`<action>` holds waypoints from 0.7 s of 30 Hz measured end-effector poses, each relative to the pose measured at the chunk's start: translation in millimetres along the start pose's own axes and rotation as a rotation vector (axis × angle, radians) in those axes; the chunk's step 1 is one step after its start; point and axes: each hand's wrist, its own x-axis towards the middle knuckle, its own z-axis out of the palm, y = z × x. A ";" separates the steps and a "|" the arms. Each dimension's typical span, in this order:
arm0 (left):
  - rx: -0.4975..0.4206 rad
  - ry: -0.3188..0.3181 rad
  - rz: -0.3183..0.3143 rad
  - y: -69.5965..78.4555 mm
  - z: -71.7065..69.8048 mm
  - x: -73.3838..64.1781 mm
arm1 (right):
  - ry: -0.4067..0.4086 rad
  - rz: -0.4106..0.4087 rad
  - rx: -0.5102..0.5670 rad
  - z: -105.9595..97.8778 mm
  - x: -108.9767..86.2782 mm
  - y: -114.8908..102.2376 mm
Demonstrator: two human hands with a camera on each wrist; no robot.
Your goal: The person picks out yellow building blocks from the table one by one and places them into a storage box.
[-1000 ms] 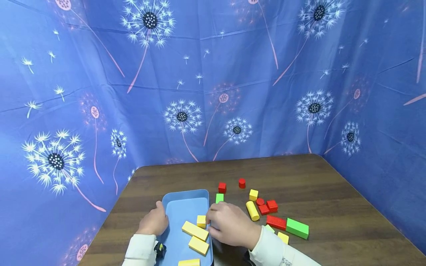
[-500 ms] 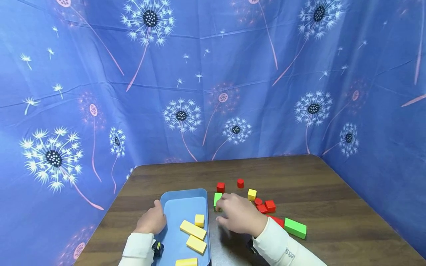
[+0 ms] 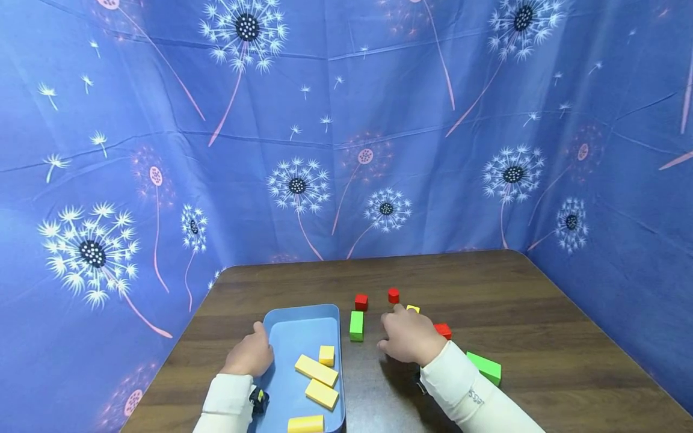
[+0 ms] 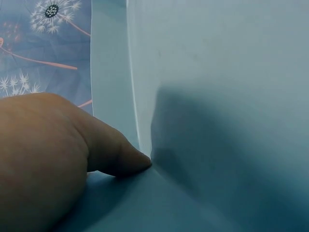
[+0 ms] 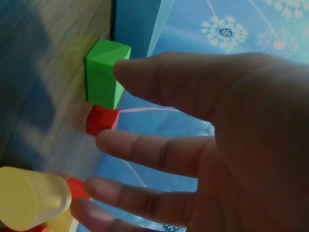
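My left hand [image 3: 249, 355] holds the left wall of a blue tray [image 3: 300, 328]; in the left wrist view its thumb [image 4: 120, 157] presses inside the wall, the other fingers hidden. In the tray lie a yellow cube [image 3: 326, 355], two yellow rectangular blocks [image 3: 316, 370] and a yellow cylinder [image 3: 305, 424]. Over the loose blocks to the tray's right hovers my right hand [image 3: 409, 337], fingers spread and nothing held. The right wrist view shows a second yellow cylinder [image 5: 31, 198] close below its fingertips, which is hidden by the hand in the head view.
Left of the right hand stand a green block [image 3: 356, 326] and a red cube [image 3: 361, 302]. Beyond are a red cylinder [image 3: 393, 295] and a partly covered yellow cube [image 3: 414, 308]. A red block [image 3: 443, 330] and a long green block [image 3: 485, 367] lie rightward. Blue patterned cloth [image 3: 346, 180] encloses the table.
My right hand has moved off the tray's right edge, past the green block, to over the blocks farther right. My left hand stays on the tray; the yellow pieces inside have not moved.
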 end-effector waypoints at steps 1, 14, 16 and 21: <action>-0.002 0.000 0.000 0.2 -0.1 0.2 | -0.001 0.013 -0.009 0.3 0.6 1.7; -0.006 0.002 0.008 -1.5 1.2 2.7 | -0.056 0.102 -0.035 1.7 7.6 17.7; -0.010 -0.003 0.007 -2.9 1.5 2.5 | -0.059 0.102 -0.035 2.1 7.6 17.5; -0.020 -0.009 0.009 -3.4 1.0 1.6 | -0.032 0.106 -0.058 4.3 6.5 17.9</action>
